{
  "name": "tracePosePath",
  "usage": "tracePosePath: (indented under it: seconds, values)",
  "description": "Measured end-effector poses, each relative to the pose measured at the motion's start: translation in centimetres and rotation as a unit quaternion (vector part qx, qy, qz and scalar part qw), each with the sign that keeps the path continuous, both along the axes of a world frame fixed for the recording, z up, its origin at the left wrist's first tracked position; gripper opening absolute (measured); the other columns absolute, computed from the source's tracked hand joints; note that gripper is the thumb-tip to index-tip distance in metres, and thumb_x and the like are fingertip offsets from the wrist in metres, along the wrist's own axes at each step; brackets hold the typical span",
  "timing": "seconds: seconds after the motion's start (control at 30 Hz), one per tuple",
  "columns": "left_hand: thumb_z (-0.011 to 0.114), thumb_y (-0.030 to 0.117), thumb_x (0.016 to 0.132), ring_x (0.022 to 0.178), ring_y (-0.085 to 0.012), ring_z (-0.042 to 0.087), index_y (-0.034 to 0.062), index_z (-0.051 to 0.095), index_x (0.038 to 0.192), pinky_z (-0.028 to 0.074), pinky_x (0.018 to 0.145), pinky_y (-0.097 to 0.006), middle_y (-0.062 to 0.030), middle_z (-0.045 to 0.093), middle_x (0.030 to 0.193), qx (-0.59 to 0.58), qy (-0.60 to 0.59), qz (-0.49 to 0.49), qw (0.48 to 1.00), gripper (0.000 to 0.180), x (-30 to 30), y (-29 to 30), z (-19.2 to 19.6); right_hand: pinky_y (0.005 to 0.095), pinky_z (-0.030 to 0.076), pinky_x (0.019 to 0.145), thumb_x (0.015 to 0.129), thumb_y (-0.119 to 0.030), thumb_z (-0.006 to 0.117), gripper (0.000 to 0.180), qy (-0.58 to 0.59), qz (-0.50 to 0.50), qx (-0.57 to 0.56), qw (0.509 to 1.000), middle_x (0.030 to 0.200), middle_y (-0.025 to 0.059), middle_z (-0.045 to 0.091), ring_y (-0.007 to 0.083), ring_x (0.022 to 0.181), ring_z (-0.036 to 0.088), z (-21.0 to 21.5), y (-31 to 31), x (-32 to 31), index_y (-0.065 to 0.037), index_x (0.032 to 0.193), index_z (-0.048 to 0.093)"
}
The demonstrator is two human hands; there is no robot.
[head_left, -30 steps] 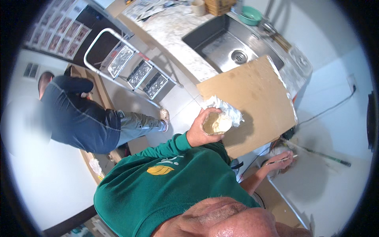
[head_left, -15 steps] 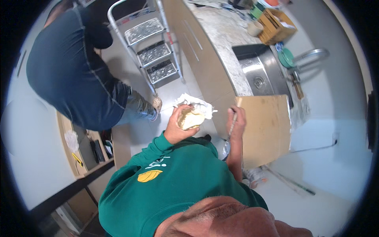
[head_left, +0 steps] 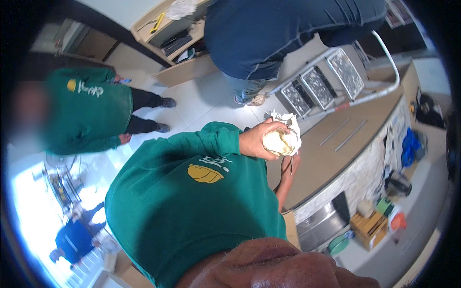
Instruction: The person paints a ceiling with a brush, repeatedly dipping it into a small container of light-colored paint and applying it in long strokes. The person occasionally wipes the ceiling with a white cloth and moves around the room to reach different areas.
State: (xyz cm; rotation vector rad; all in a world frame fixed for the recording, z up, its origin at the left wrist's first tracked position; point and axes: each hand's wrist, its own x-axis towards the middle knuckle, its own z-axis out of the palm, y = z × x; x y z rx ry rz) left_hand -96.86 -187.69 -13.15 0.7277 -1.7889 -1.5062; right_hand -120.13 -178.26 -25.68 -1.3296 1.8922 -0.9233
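Observation:
My left hand (head_left: pixel 257 140) is closed round a small tub (head_left: pixel 280 142) with pale cream stuff inside. Crumpled white cloth or paper (head_left: pixel 287 121) bunches against the far side of the tub. Just beyond the tub, my right hand (head_left: pixel 289 165) is partly hidden by it, the fingers closed on a thin stick-like tool (head_left: pixel 291 165). Only a short piece of that tool shows, and its tip is out of sight.
A step ladder (head_left: pixel 321 86) stands ahead, beside a bending person in dark clothes (head_left: pixel 269 33). Another person in a green top (head_left: pixel 91 110) stands at left. Right are a cabinet front (head_left: pixel 355 139), a sink (head_left: pixel 319 225) and a wooden box (head_left: pixel 368 229). An open drawer (head_left: pixel 182 41) lies at the back.
My view has swung round, bringing the people at left into sight and shifting the sink lower right. My right hand has come in close to the tub, which stays in my left hand.

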Motion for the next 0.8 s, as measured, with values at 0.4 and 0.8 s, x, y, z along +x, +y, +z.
tracePosePath:
  seconds: [0.4, 0.8]
  values:
    - [0.088, 0.005, 0.071, 0.126, -0.0185, 0.052, 0.0027, 0.052, 0.137, 0.039, 0.11, -0.033, -0.0084, 0.056, 0.132, 0.075, 0.107, 0.31, 0.942, 0.075, 4.4, 2.6, 2.2, 0.0456, 0.049, 0.068, 0.096, -0.014, 0.054, 0.024, 0.086, 0.393, 0.044, 0.914, 0.081, 0.0242, 0.064, 0.0431, 0.074, 0.062, -4.5, -13.4, -2.8, 0.006, 0.108, 0.061]
    - [0.087, 0.006, 0.068, 0.124, -0.0179, 0.053, 0.0056, 0.053, 0.136, 0.043, 0.107, -0.033, -0.0092, 0.055, 0.13, 0.101, 0.096, 0.58, 0.803, 0.077, 18.5, 7.2, -0.7, 0.0445, 0.055, 0.086, 0.103, -0.019, 0.057, 0.024, 0.077, 0.568, 0.084, 0.815, 0.101, 0.0267, 0.071, 0.0437, 0.097, 0.07, -1.0, -17.2, 20.6, 0.001, 0.111, 0.066]
